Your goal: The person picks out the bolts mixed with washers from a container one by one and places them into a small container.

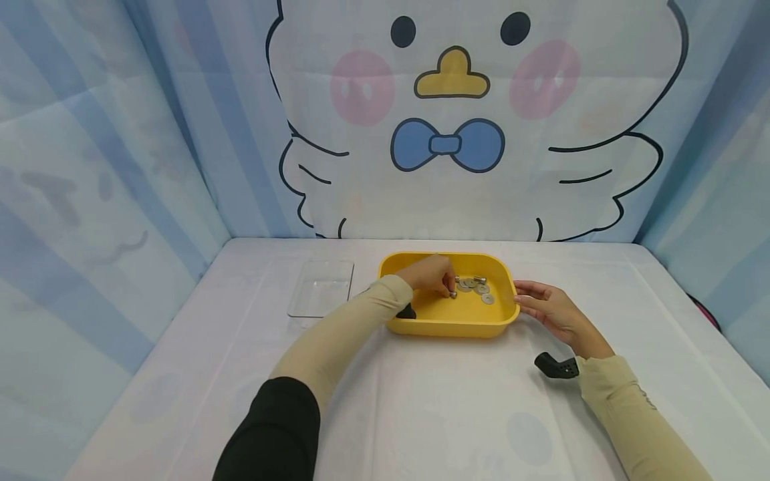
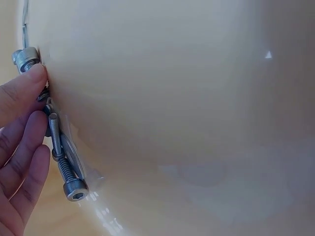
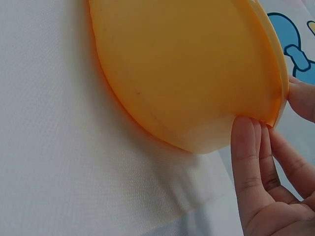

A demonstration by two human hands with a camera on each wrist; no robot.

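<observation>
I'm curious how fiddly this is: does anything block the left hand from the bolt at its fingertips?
Nothing visible does: the left hand pinches the bolt inside the yellow tray. Washers and other bolts lie nearby, none of them in between.

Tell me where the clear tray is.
In the head view, the clear tray lies on the white table, left of the yellow tray and beside the cream left sleeve.

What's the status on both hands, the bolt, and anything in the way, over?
Left hand pinches a bolt inside yellow tray. Right hand touches tray's right end. Washers and other bolts close by; nothing visibly blocking.
</observation>
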